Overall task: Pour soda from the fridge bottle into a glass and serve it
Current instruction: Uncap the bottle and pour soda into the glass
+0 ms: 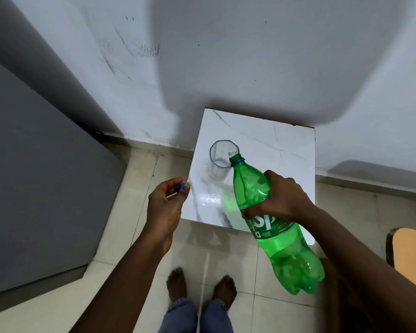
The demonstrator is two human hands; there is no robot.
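A clear faceted glass [220, 156] stands upright on a small white marble-look table [269, 150], with a little clear liquid at its bottom. My right hand [280, 197] grips a green soda bottle [277, 227] around its upper body. The uncapped bottle is tilted, its mouth at the glass's right rim and its base raised toward me. Some soda sits low in the bottle. My left hand [167, 200], left of the table's near corner, pinches the blue bottle cap [181, 186] between its fingertips.
A grey fridge [34, 164] fills the left side. The table backs onto a scuffed white wall [226, 56]. An orange-topped surface [411, 248] pokes in at the right edge. My bare feet [199, 286] stand on beige floor tiles in front of the table.
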